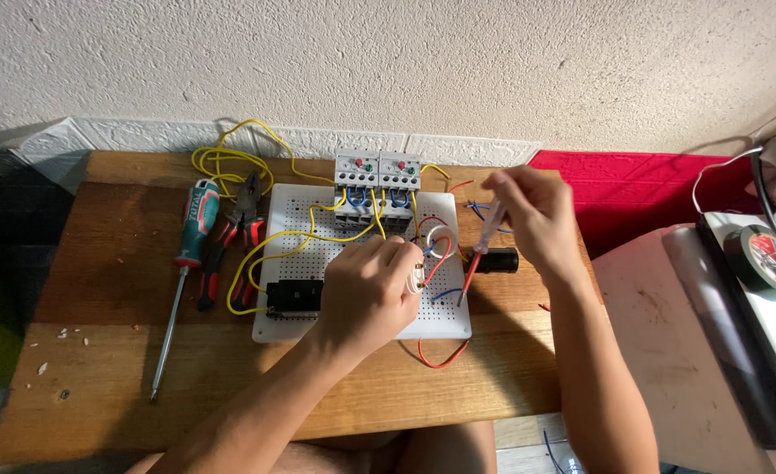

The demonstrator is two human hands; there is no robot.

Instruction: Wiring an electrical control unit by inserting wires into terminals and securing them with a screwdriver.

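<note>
A white perforated board (366, 329) lies on a wooden table (116, 298). Two grey relay units (377, 169) with red and green buttons stand at its far edge, wired with yellow, blue and red wires. My left hand (366, 290) rests on the board and is shut on a small white round part (416, 278) with red and blue wires. My right hand (528, 215) holds a small red-handled screwdriver (476, 259), tip down near the board's right edge. A white ring-shaped part (440, 240) sits between my hands. A black block (293, 296) lies on the board's left.
A long green-handled screwdriver (182, 276) and red-handled pliers (234, 233) lie left of the board. A black cylinder (498, 260) lies right of it. A roll of black tape (765, 259) sits on a white surface at far right. A textured wall stands behind.
</note>
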